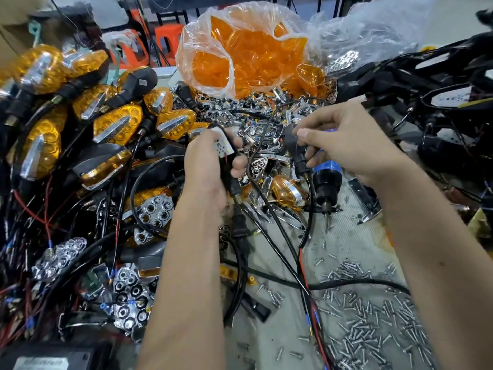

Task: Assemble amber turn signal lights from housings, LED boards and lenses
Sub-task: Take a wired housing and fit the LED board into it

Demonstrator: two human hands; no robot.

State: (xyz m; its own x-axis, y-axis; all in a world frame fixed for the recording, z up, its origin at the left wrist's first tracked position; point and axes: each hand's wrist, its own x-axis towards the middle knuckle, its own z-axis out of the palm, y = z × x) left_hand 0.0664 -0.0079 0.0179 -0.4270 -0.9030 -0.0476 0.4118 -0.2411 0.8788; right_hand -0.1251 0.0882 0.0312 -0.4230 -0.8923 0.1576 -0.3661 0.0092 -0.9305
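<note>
The left hand (205, 166) grips a black housing (226, 145) with its white LED board (222, 148) seated, just left of the blue screwdriver (326, 180). The right hand (346, 145) pinches that screwdriver with a second housing's stem (301, 161). Likely step: board fitted; next calls for a lens from the bag (240, 49) behind the screwdriver.

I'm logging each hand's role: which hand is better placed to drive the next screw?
Probably the right hand: it grips the screwdriver, bit pointing down, and the screws lie on its side. The left hand holds the housing.
</note>
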